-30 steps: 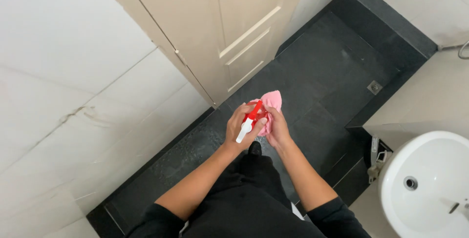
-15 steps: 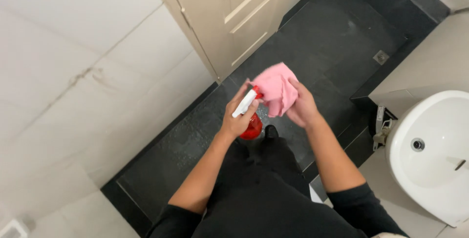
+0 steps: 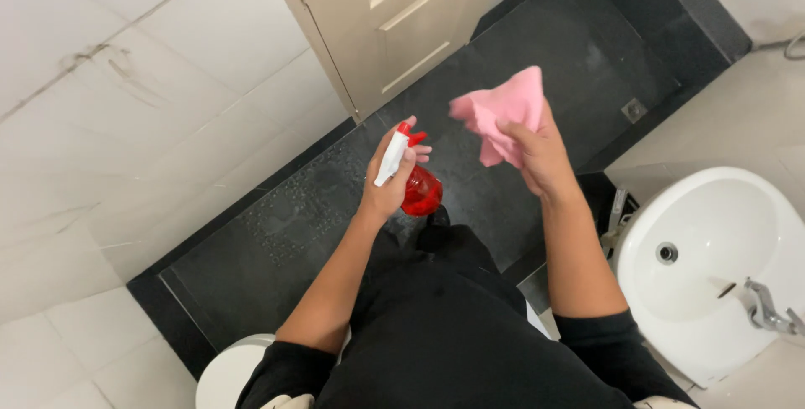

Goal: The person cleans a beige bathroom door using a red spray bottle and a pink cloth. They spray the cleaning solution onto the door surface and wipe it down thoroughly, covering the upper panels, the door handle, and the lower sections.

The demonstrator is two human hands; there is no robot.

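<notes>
A red spray bottle (image 3: pixel 412 181) with a white nozzle is gripped in the left hand (image 3: pixel 387 187) above the dark floor (image 3: pixel 277 233). Just beside it, slightly farther, a pink cloth (image 3: pixel 503 111) is clutched by the right hand (image 3: pixel 538 157). A beige door (image 3: pixel 394 15) lies beyond.

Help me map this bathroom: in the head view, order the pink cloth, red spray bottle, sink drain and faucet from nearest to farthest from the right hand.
1. Pink cloth, in the right hand.
2. Red spray bottle, in the left hand.
3. Sink drain, lower right.
4. Faucet, far right.
</notes>
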